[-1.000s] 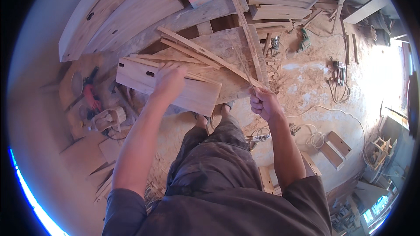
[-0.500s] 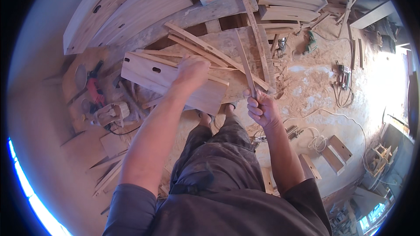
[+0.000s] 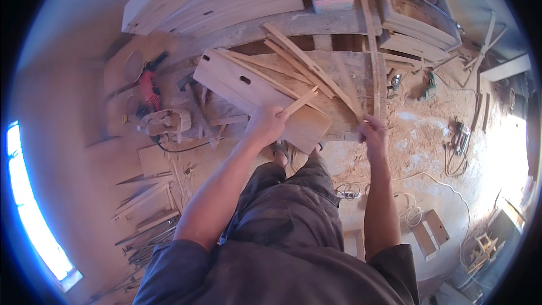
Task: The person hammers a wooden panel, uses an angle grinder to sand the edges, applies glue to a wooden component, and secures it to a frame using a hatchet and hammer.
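My left hand (image 3: pixel 266 126) is closed round a short wooden stick (image 3: pixel 302 101) with a splintered, pointed end. The stick slants up and to the right over a pale wooden board (image 3: pixel 222 81) with oval slots. To the right, my right hand (image 3: pixel 374 134) grips the lower end of a thin wooden strip (image 3: pixel 345 82), which is smeared by motion. Several loose wooden strips (image 3: pixel 317 69) lie across the workbench (image 3: pixel 343 63) beyond the board. Another long strip (image 3: pixel 372 51) runs upward past my right hand.
Large slotted wooden panels (image 3: pixel 226 3) stand at the far left, beside a box (image 3: pixel 333 1) holding round discs. A red power tool (image 3: pixel 149 90) lies at left. On the dusty floor at right are a green power tool (image 3: pixel 430 85), a nail gun (image 3: pixel 460 138) and a cable (image 3: pixel 440 179).
My left hand has lifted off the board's edge and now shows a short stick in its grip. The right hand's strip has swung and blurred. The whole view has shifted.
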The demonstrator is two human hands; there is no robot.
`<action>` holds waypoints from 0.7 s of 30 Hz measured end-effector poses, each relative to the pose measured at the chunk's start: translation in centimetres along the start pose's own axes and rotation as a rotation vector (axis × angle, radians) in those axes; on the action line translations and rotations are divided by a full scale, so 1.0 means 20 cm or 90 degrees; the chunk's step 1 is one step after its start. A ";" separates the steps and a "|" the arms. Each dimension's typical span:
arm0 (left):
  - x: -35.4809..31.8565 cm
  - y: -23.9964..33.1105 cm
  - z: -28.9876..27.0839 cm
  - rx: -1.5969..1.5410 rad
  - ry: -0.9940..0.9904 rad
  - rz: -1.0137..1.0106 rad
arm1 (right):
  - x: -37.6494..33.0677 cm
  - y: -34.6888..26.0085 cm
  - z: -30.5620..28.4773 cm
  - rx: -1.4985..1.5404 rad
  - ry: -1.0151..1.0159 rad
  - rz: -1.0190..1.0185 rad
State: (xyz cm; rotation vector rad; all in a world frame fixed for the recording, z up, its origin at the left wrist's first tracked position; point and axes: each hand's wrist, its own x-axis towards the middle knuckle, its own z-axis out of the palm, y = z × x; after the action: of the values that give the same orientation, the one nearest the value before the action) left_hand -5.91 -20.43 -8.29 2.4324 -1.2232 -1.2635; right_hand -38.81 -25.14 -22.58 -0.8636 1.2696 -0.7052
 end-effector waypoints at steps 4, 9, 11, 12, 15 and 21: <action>-0.04 -0.17 -0.06 -0.049 -0.039 -0.062 | -0.02 -0.14 0.06 -0.505 0.224 -0.108; -0.06 -0.06 -0.17 0.074 -0.016 0.136 | -0.14 -0.22 0.24 -0.485 0.238 -0.222; -0.08 -0.10 -0.21 0.062 -0.057 0.220 | -0.24 -0.33 0.46 -0.487 0.190 -0.330; -0.09 -0.16 -0.22 0.071 -0.067 0.286 | -0.31 -0.40 0.59 -0.479 0.151 -0.381; -0.12 -0.34 -0.28 0.141 -0.118 0.412 | -0.39 -0.26 0.72 -0.238 0.043 -0.242; -0.34 -1.03 -0.54 0.060 -0.038 0.455 | -0.72 -0.20 1.22 -0.177 -0.041 -0.052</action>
State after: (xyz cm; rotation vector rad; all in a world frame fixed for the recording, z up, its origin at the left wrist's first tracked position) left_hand 12.23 -4.41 -6.58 1.7254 -1.9517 -1.0636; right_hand -17.16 -11.16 -10.07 -1.1616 1.2980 -0.5683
